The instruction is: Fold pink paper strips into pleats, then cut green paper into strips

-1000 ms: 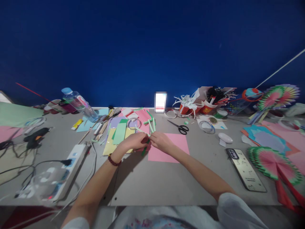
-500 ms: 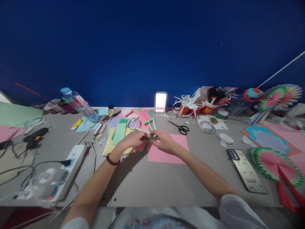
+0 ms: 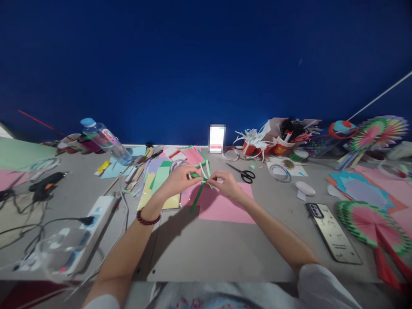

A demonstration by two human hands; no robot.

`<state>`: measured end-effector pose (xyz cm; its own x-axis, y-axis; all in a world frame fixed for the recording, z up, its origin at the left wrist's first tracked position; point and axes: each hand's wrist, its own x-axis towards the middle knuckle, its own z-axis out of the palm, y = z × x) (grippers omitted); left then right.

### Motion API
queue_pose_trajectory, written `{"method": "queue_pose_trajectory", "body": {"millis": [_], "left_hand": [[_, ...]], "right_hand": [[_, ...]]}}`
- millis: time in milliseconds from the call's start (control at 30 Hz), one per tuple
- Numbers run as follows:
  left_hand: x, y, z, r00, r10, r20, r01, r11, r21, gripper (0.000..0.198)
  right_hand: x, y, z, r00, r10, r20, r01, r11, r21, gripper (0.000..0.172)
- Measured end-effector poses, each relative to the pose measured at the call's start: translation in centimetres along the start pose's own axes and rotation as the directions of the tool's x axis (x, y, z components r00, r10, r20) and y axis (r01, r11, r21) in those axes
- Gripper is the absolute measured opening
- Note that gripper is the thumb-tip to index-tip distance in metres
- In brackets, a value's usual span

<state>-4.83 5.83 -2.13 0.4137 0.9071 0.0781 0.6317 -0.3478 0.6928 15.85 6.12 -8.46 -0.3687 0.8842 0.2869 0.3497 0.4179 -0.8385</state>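
Note:
Between my fingertips are green paper strips [image 3: 197, 198], dark and pale green, crossing one another, with a dark end hanging down. My left hand [image 3: 179, 180] pinches them from the left. From the right, my right hand [image 3: 225, 186] pinches them at the crossing. Both hands are above the left edge of a pink paper sheet [image 3: 227, 208] on the table. Below and beyond my left hand lie green paper pieces [image 3: 160, 180] on a yellow pack [image 3: 146, 193]. Black-handled scissors [image 3: 246, 175] rest past my right hand.
A white power strip [image 3: 93, 231] with plugs and cables stands left, near a glue gun [image 3: 48, 182]. A tilted bottle [image 3: 107, 139] is at the back left. To the right lie a phone [image 3: 334, 231] and a pink-green paper fan [image 3: 373, 227]. Cups of paper strips [image 3: 254, 143] line the back.
My left hand has turned and its fingers have shifted along the strips, showing more dark green between thumb and fingers. My right hand has stayed near the crossing, its fingers pinched closer.

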Motion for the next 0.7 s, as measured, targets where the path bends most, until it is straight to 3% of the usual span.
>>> {"method": "queue_pose_trajectory", "body": {"millis": [133,267,433,700], "left_hand": [[1.6,0.1,0.6,0.976,-0.177,-0.13,0.113,0.911,-0.396,0.022],[3.6,0.3,1.7,0.952,-0.258,-0.164,0.085,0.738,-0.669,0.028],[4.7,1.2,2.9,0.935,-0.281,-0.216,0.045,0.698,-0.714,0.027],[4.2,0.0,3.3,0.925,-0.284,-0.251,0.038,0.729,-0.683,0.028]], "right_hand": [[-0.1,-0.8,-0.4,0.991,0.13,-0.02,-0.124,0.976,0.181,0.018],[0.1,-0.4,-0.3,0.978,0.197,-0.07,-0.165,0.931,0.325,0.017],[0.5,0.5,-0.3,0.951,0.272,-0.145,-0.184,0.877,0.443,0.028],[0.2,0.4,0.4,0.953,0.29,-0.087,-0.234,0.888,0.397,0.03]]}}
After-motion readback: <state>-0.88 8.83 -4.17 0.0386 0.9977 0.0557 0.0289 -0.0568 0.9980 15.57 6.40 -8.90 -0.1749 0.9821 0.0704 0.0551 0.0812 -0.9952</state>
